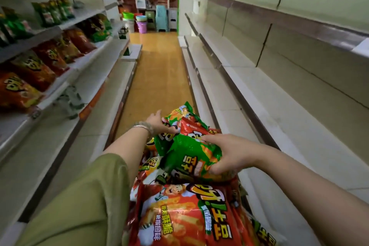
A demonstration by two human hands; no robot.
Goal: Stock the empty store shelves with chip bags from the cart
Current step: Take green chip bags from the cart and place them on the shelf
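Observation:
A heap of red and green chip bags fills the cart in front of me, with a big red bag (185,217) nearest. My right hand (227,154) grips a green chip bag (187,156) at its right edge, lifted slightly above the pile. My left hand (157,123), with a bracelet on the wrist, rests on another green bag (179,114) at the far end of the heap, fingers spread. The shelves on the right (259,78) stand bare. The shelves on the left (83,60) carry rows of red and green bags.
A narrow aisle with a yellow floor (159,66) runs ahead between the two shelf units. Plastic buckets and stacked stools (151,20) stand at its far end before a back shelf. A crumpled grey cloth (69,100) lies on a lower left shelf.

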